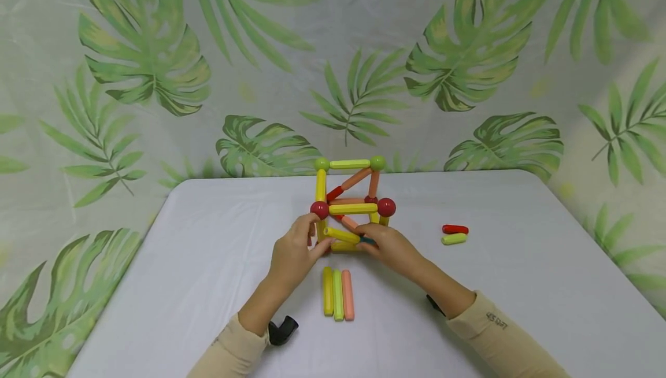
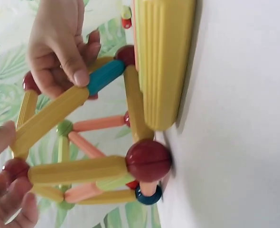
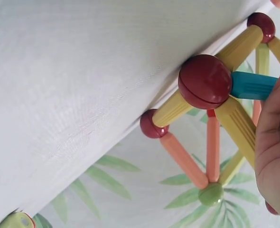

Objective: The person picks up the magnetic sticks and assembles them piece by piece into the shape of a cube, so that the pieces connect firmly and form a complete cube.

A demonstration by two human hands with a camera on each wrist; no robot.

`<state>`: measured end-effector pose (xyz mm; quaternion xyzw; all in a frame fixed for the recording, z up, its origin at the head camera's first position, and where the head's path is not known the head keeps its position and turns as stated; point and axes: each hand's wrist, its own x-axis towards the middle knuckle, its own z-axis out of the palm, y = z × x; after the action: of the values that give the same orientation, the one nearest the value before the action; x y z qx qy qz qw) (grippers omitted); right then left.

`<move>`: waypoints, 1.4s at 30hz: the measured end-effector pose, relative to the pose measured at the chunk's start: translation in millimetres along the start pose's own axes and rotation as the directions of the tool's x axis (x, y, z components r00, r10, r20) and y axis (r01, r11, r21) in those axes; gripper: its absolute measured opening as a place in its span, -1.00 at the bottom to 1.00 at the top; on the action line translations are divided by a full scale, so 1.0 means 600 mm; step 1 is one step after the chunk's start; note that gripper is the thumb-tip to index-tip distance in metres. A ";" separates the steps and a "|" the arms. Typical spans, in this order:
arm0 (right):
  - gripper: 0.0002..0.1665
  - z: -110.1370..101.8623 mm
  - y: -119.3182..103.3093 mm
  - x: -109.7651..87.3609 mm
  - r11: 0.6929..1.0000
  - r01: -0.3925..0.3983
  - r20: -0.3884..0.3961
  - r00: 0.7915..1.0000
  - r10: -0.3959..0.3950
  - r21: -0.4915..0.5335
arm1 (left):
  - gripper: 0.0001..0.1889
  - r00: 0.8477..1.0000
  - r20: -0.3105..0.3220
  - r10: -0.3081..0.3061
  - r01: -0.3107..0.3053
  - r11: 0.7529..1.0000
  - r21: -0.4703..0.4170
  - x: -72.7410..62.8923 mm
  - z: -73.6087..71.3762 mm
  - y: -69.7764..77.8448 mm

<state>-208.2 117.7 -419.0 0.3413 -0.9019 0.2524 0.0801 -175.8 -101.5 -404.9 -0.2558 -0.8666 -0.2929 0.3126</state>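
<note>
A cube-like frame of magnetic sticks and balls stands on the table, with red balls at its near corners and green balls (image 1: pixel 377 163) at the upper far ones. My right hand (image 1: pixel 392 248) pinches a short blue stick (image 3: pixel 254 85) where it meets a yellow stick (image 2: pixel 52 116). The blue stick's other end touches the lower right red ball (image 3: pixel 205 81). At the upper left red ball (image 1: pixel 319 210) is my left hand (image 1: pixel 291 254), fingers curled about it. Its thumb touches the yellow stick's raised end. Those two sticks slant across the frame's near face.
In front of the frame lie a yellow stick (image 1: pixel 328 291), a light green stick (image 1: pixel 338 295) and a pink stick (image 1: pixel 348 295), side by side. Off to the right are a short red stick (image 1: pixel 455 229) and a short light green stick (image 1: pixel 454 239). A leaf-patterned cloth (image 1: pixel 354 31) hangs behind the table.
</note>
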 end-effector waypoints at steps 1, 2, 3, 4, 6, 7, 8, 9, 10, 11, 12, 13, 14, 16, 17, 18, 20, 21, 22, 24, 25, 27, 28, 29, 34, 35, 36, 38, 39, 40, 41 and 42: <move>-0.63 0.000 -0.001 0.001 1.000 -0.010 -0.004 1.000 0.010 0.005 | -0.42 1.000 -0.006 0.010 -0.010 1.000 0.014 0.004 -0.004 -0.002; -0.64 -0.001 -0.002 0.001 1.000 -0.016 -0.010 1.000 0.016 0.007 | -0.38 1.000 -0.006 0.019 -0.018 1.000 0.015 0.008 -0.007 -0.005; -0.65 -0.001 -0.003 0.002 1.000 -0.021 -0.019 1.000 0.021 0.006 | -0.34 1.000 0.005 0.023 -0.023 1.000 0.003 0.013 -0.009 -0.008; -0.66 -0.001 -0.004 0.002 1.000 -0.026 -0.029 0.999 0.026 0.006 | -0.31 0.999 0.030 0.024 -0.023 1.000 -0.014 0.019 -0.011 -0.011; -0.69 0.000 -0.007 0.005 0.999 -0.033 -0.051 0.998 0.033 0.007 | -0.27 0.996 0.089 0.022 -0.017 0.998 -0.057 0.029 -0.013 -0.016; -0.70 0.001 -0.009 0.006 0.999 -0.035 -0.060 0.998 0.036 0.008 | -0.30 0.993 0.115 0.018 -0.009 0.997 -0.074 0.034 -0.013 -0.018; -0.71 0.002 -0.010 0.006 0.999 -0.039 -0.067 0.997 0.039 0.006 | -0.33 0.991 0.132 0.018 -0.006 0.996 -0.094 0.038 -0.012 -0.019; -0.72 0.003 -0.012 0.007 0.999 -0.044 -0.075 0.996 0.044 0.006 | -0.37 0.990 0.143 0.018 -0.003 0.994 -0.106 0.041 -0.012 -0.020; -0.72 0.004 -0.013 0.008 0.999 -0.052 -0.079 0.995 0.052 0.004 | -0.40 0.989 0.147 0.016 0.001 0.994 -0.112 0.043 -0.011 -0.021; -0.72 0.005 -0.015 0.008 0.998 -0.059 -0.081 0.995 0.060 0.004 | -0.44 0.990 0.143 0.014 0.003 0.993 -0.121 0.044 -0.010 -0.023; -0.73 0.006 -0.016 0.009 0.998 -0.068 -0.081 0.994 0.068 0.003 | -0.48 0.991 0.136 0.013 0.004 0.992 -0.125 0.045 -0.009 -0.024; -0.73 0.007 -0.017 0.009 0.997 -0.077 -0.082 0.994 0.077 0.002 | -0.50 0.992 0.125 0.015 0.001 0.991 -0.132 0.046 -0.009 -0.025; -0.73 0.007 -0.018 0.010 0.996 -0.086 -0.086 0.993 0.086 0.000 | -0.52 0.994 0.111 0.018 -0.004 0.991 -0.133 0.047 -0.008 -0.026; -0.75 0.008 -0.019 0.010 0.995 -0.103 -0.091 0.991 0.102 0.000 | -0.55 0.996 0.083 0.028 -0.017 0.992 -0.125 0.047 -0.005 -0.028; -0.76 0.009 -0.020 0.011 0.994 -0.107 -0.095 0.990 0.107 -0.001 | -0.56 0.997 0.069 0.036 -0.027 0.992 -0.123 0.047 -0.004 -0.029; -0.77 0.009 -0.021 0.011 0.994 -0.111 -0.098 0.989 0.110 -0.002 | -0.57 0.997 0.058 0.043 -0.036 0.992 -0.121 0.048 -0.003 -0.030; -0.77 0.009 -0.024 0.012 0.993 -0.118 -0.107 0.987 0.117 -0.006 | -0.60 0.998 0.037 0.056 -0.052 0.992 -0.117 0.048 -0.001 -0.032; -0.78 0.009 -0.024 0.013 0.993 -0.121 -0.108 0.987 0.119 -0.008 | -0.61 0.998 0.030 0.061 -0.058 0.991 -0.118 0.048 0.000 -0.033; -0.77 0.009 -0.025 0.014 0.992 -0.123 -0.109 0.987 0.121 -0.011 | -0.61 0.998 0.026 0.065 -0.061 0.991 -0.123 0.048 0.001 -0.033; -0.77 0.009 -0.026 0.014 0.992 -0.128 -0.108 0.986 0.126 -0.011 | -0.62 0.997 0.022 0.067 -0.064 0.989 -0.136 0.047 0.001 -0.035; -0.74 0.009 -0.026 0.014 0.991 -0.133 -0.106 0.986 0.131 -0.008 | -0.62 0.998 0.023 0.067 -0.063 0.988 -0.142 0.047 0.002 -0.035; -0.71 0.010 -0.026 0.013 0.990 -0.144 -0.101 0.985 0.144 0.000 | -0.61 0.998 0.025 0.064 -0.060 0.986 -0.158 0.046 0.003 -0.037; -0.69 0.009 -0.026 0.013 0.988 -0.153 -0.099 0.983 0.153 0.003 | -0.61 0.998 0.029 0.063 -0.057 0.985 -0.164 0.046 0.003 -0.038; -0.67 0.009 -0.027 0.013 0.987 -0.161 -0.098 0.982 0.161 0.005 | -0.61 0.998 0.032 0.061 -0.055 0.984 -0.171 0.046 0.003 -0.039; -0.63 0.010 -0.028 0.015 0.985 -0.173 -0.099 0.980 0.171 -0.010 | -0.61 0.998 0.028 0.057 -0.051 0.981 -0.188 0.044 0.004 -0.040; -0.61 0.008 -0.029 0.013 0.987 -0.157 -0.106 0.982 0.155 -0.011 | -0.61 0.998 0.025 0.055 -0.050 0.980 -0.193 0.044 0.005 -0.041; -0.59 0.006 -0.030 0.011 0.991 -0.131 -0.119 0.984 0.129 -0.003 | -0.61 0.998 0.023 0.053 -0.047 0.979 -0.197 0.043 0.005 -0.041; -0.58 -0.003 -0.031 0.004 0.999 -0.035 -0.170 0.985 0.038 0.019 | -0.58 0.999 0.023 0.039 -0.033 0.978 -0.206 0.042 0.006 -0.041; -0.60 -0.009 -0.031 -0.001 0.999 0.028 -0.213 0.977 -0.022 0.029 | -0.57 0.999 0.022 0.026 -0.020 0.977 -0.213 0.041 0.006 -0.040; -0.62 -0.015 -0.030 -0.005 0.994 0.099 -0.267 0.960 -0.085 0.038 | -0.56 1.000 0.023 0.006 -0.001 0.975 -0.222 0.040 0.007 -0.039; -0.63 -0.021 -0.028 -0.009 0.987 0.160 -0.323 0.936 -0.141 0.034 | -0.55 1.000 0.023 -0.019 0.024 0.973 -0.231 0.039 0.007 -0.038; -0.63 -0.027 -0.025 -0.013 0.978 0.210 -0.383 0.904 -0.188 0.015 | -0.54 0.999 0.024 -0.049 0.053 0.969 -0.240 0.038 0.007 -0.036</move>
<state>-193.2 121.1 -401.5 0.3784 -0.8224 0.3291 0.2687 -206.3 -107.9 -399.2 -0.2720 -0.8339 -0.4013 0.2638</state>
